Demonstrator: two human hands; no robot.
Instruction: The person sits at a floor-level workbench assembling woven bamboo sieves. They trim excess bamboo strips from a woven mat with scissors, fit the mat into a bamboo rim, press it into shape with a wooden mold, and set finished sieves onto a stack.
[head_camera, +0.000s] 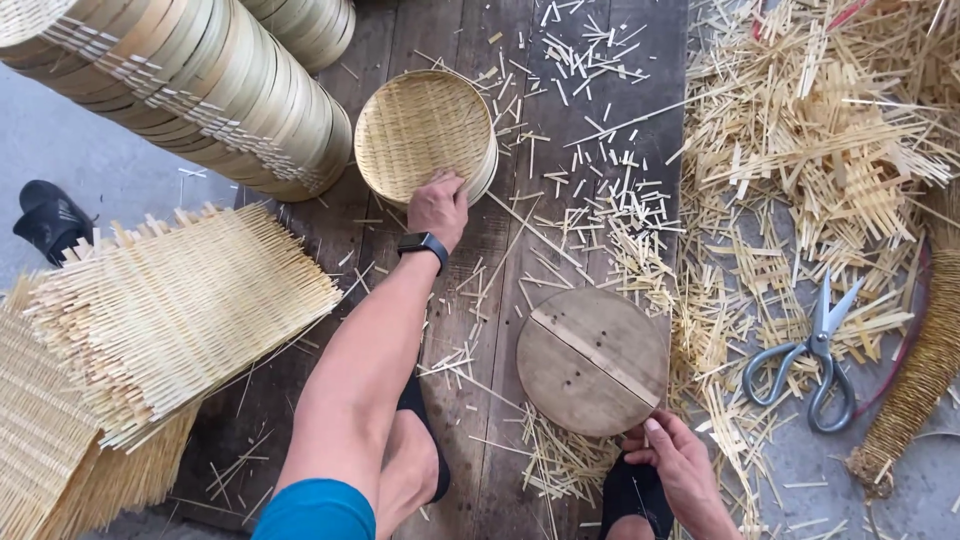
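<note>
Left hand (438, 207) fingers curled over near rim of basket (425, 135), upper centre. Woven bamboo: likely light, stiff, rim firmest hold. Right hand (680, 462) pinches lower edge of wooden disc (592, 360), lower centre-right; rigid, probably heavier. Scissors (815, 350) right.

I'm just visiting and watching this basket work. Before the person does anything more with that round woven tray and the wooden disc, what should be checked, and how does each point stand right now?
1. Left hand has hold of the round woven tray: ok, fingers sit on its near rim.
2. Right hand has the wooden disc: cannot tell, fingertips are at its near edge, but a firm grip is not visible.
3. Scissors away from both hands: ok, lying off to the right among the bamboo offcuts.
4. Plank surface free of scraps: not ok, slivers are scattered all over it.
5. Stack of finished trays steady: cannot tell, it lies on its side.
</note>
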